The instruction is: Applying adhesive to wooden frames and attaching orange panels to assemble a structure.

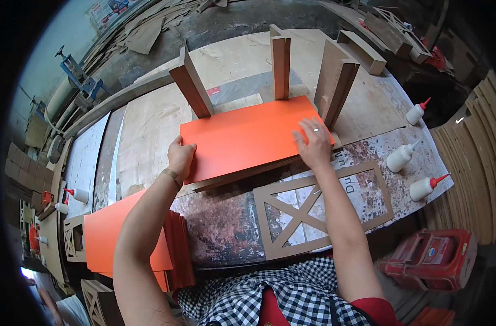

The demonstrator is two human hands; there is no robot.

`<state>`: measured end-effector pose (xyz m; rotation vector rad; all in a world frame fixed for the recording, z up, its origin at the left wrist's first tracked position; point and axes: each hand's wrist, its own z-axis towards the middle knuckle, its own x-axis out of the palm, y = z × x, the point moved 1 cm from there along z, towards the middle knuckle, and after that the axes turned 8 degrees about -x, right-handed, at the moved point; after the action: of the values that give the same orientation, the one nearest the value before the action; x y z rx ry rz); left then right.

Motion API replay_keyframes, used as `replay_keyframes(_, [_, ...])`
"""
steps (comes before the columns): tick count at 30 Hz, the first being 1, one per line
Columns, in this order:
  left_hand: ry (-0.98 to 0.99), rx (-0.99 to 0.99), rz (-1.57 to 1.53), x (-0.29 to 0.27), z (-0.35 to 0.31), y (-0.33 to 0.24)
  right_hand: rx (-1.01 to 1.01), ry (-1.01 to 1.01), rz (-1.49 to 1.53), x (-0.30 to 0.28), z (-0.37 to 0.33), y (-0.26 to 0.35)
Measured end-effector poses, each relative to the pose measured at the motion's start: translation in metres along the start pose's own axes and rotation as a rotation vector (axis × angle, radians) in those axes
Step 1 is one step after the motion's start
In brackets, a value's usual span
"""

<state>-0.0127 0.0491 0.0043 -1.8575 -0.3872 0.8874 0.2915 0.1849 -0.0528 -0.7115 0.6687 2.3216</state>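
A flat orange panel [248, 138] lies over a brown wooden board or frame, part of which shows below its near edge. My left hand [181, 157] grips the panel's left end, thumb on top and fingers at the edge. On the panel's right end rests my right hand [316, 145], fingers spread and laid out flat. Along the far side stand wooden uprights with orange faces: one at the left [192, 87], one in the middle [281, 68] and a wider board [335, 81] at the right. Beneath my right forearm lies a brown frame with a crossed lattice [300, 216].
White squeeze bottles [400, 157] line the table's right edge; another bottle [80, 195] stands at the left. Stacked orange panels [109, 228] sit by my left forearm. A red plastic stool-like object [438, 261] and piled boards [470, 163] are at the right.
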Motion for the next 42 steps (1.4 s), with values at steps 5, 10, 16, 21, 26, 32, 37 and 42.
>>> replay_keyframes(5, [-0.136,0.032,0.284,0.010,0.023,0.038,-0.003,0.194,0.052,0.003,-0.005,0.003])
replay_keyframes(10, [-0.109,0.088,0.885,0.004,0.014,0.009,0.031,0.269,0.022,0.005,-0.007,0.000])
replay_keyframes(16, [-0.247,0.771,0.939,0.002,0.021,0.025,-0.042,0.281,-0.067,0.011,0.001,0.010])
replay_keyframes(21, [0.271,0.874,0.897,0.046,-0.049,0.010,-0.020,0.332,-0.114,0.010,-0.002,0.000])
replay_keyframes(26, [0.193,0.980,0.929,0.048,-0.053,0.032,-0.059,0.387,-0.115,0.013,-0.003,0.005])
replay_keyframes(32, [0.277,0.816,1.049,0.052,-0.051,0.023,-0.058,0.412,-0.112,0.008,-0.008,0.002])
replay_keyframes(37, [0.673,0.660,0.865,0.014,-0.003,-0.006,-0.068,0.422,-0.028,0.010,0.003,-0.002])
replay_keyframes(42, [0.280,0.638,1.054,-0.009,0.011,-0.001,0.024,0.478,0.010,0.011,0.002,-0.007])
